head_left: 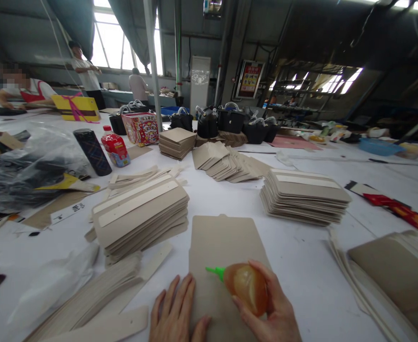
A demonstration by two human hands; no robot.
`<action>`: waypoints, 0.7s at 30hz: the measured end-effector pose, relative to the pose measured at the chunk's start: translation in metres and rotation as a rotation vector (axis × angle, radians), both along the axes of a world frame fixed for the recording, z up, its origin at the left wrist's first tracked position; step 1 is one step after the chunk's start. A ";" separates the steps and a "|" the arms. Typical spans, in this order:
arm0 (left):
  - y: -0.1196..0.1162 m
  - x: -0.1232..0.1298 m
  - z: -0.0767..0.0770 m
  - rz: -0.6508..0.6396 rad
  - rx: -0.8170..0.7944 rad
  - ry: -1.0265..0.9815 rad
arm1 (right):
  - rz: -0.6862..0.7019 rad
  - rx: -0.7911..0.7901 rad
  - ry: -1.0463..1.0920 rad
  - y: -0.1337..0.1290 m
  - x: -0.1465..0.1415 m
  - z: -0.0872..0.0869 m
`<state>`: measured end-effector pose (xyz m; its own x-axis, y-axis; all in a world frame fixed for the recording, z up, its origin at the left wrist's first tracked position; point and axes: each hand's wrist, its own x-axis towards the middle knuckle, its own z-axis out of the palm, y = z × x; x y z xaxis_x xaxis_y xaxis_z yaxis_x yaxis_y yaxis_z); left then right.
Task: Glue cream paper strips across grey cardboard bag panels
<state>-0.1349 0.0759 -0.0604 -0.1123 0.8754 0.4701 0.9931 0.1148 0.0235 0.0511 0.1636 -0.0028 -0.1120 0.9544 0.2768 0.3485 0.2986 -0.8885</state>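
A flat greyish-beige panel [226, 237] lies on the white table in front of me, with a small tab on its far edge. My left hand [176, 308] rests flat on the panel's left edge, fingers stretched out. Above the panel, my right hand [275, 304] is wrapped round a squeeze bottle [246, 287] of amber fluid. The bottle is tilted, and its green nozzle points left over the panel. Whether any fluid is coming out I cannot tell. Left of my left hand lie several beige strips [102, 289], fanned in a bundle.
Stacks of panels stand at left [141, 213] and right [305, 194], with a fanned pile [226, 161] behind. A dark tumbler [92, 152] and a red bottle [115, 147] stand at back left. Black bags [230, 118] line the far side. Several people are in the background.
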 end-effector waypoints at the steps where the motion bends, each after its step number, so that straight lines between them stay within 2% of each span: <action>1: 0.000 -0.001 0.001 -0.029 0.007 0.028 | -0.015 -0.010 0.018 -0.002 0.001 -0.001; 6: -0.001 -0.004 0.004 -0.017 0.012 0.034 | -0.023 -0.022 0.057 -0.009 0.001 -0.002; 16: 0.001 0.004 -0.008 0.055 -0.004 -0.068 | 0.034 0.023 0.013 -0.003 -0.007 0.000; 18: 0.000 0.004 -0.007 0.061 -0.004 -0.062 | -0.017 -0.021 0.076 -0.001 -0.008 0.004; 21: 0.001 0.005 -0.005 0.067 -0.007 -0.048 | -0.117 -0.202 0.353 0.002 -0.007 0.017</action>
<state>-0.1299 0.0764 -0.0657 -0.1933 0.8685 0.4564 0.9809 0.1817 0.0696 0.0442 0.1654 0.0138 0.0682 0.9940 0.0852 0.0331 0.0831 -0.9960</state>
